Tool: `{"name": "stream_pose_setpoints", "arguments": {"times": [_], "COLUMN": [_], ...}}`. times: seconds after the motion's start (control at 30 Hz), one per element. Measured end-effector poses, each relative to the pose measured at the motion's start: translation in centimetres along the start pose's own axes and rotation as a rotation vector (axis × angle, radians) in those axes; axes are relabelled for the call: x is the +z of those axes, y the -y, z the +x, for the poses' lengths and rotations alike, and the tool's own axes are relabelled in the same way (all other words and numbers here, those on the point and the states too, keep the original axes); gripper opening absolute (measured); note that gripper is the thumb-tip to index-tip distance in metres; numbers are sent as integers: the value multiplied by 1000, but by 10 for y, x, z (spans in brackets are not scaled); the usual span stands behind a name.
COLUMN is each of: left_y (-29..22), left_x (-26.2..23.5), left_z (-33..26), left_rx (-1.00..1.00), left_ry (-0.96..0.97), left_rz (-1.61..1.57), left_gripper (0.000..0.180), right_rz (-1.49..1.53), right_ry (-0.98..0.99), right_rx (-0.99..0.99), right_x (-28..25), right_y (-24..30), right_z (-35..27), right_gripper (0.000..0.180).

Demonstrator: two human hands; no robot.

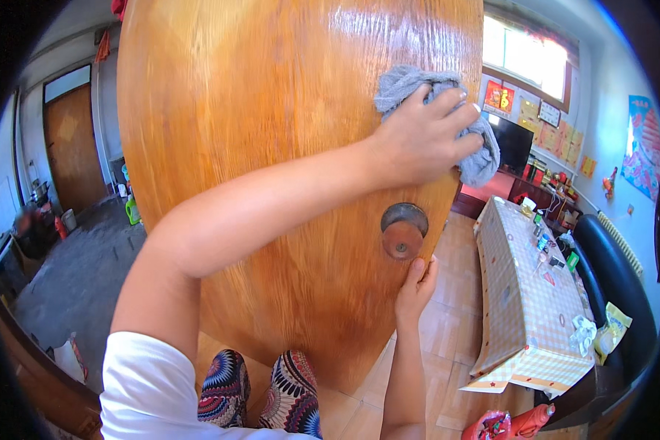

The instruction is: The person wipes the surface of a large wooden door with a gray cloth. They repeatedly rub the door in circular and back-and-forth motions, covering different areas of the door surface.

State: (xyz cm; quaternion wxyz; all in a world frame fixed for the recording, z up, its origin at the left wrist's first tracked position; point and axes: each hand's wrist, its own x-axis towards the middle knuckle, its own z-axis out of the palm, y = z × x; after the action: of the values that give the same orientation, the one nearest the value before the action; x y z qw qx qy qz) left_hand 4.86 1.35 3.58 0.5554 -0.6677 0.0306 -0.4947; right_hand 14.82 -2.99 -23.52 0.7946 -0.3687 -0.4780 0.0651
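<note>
A tall varnished wooden door [271, 117] fills the middle of the head view. My left arm reaches across it, and my left hand [425, 139] presses a crumpled grey-blue cloth [407, 82] against the door's upper right part. The cloth bunches under the fingers and hangs past the door's edge. Below it sits a round brown door knob [402, 240] on a dark base. Just under the knob, my right hand [416, 287] grips the door's edge, thumb on the front face, the other fingers partly hidden.
At right stands a table [521, 293] under a checked cloth, with small items on it, beside a black sofa [601, 271]. A red bottle [532, 422] is on the floor near it. At left, a dark-floored room holds a green jug [132, 211] and another door [77, 147].
</note>
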Motion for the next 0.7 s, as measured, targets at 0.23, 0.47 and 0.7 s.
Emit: {"name": "stream_pose_setpoints", "arguments": {"times": [0.23,0.47,0.7], "left_y": [71,66,-4], "left_x": [13,5,-30], "left_z": [44,63,-43], "left_rx": [60,-435,79], "left_ry": [40,-49,229], "left_rz": [63,113,-164], "left_gripper": [24,30,41], "right_rz": [-29,-43,-50], "right_ry": [17,33,10], "right_rx": [4,15,31], "right_x": [-5,-2,-2], "right_y": [-7,-1,-11], "right_z": [0,-6,4], "right_gripper": [35,34,40]}}
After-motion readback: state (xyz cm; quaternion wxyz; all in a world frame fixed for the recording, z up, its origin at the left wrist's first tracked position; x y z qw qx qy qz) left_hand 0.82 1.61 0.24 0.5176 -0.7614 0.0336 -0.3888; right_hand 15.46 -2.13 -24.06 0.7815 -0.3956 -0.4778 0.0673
